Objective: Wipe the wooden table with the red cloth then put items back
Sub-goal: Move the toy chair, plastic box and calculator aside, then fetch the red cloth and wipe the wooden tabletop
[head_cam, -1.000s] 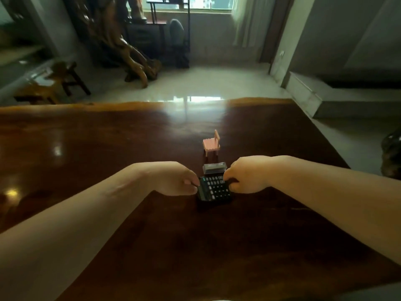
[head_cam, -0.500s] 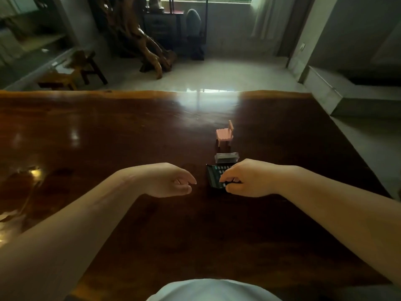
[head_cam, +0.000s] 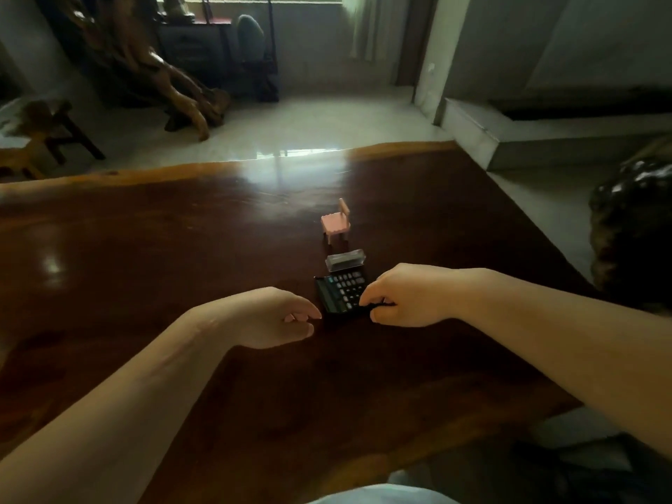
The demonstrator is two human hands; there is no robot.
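Left hand (head_cam: 276, 318) is off the calculator (head_cam: 340, 291) now; a second ago both hands pinched it. It hovers just left of the calculator, not touching, fingers loosely curled, holding nothing. Right hand (head_cam: 403, 296) still pinches the calculator's right edge, fingers curled over it. Calculator is black, keys up, mid-right on the wooden table (head_cam: 145, 249); can't tell if it lies flat or is tipped. Clear small box (head_cam: 345, 261) sits just beyond the calculator on the far side. Pink toy chair (head_cam: 336, 223) stands upright farther out, apart from the box. Table top is dark and glossy, with window glare at the far edge. Carved root sculpture (head_cam: 145, 67) stands on the floor, far left.
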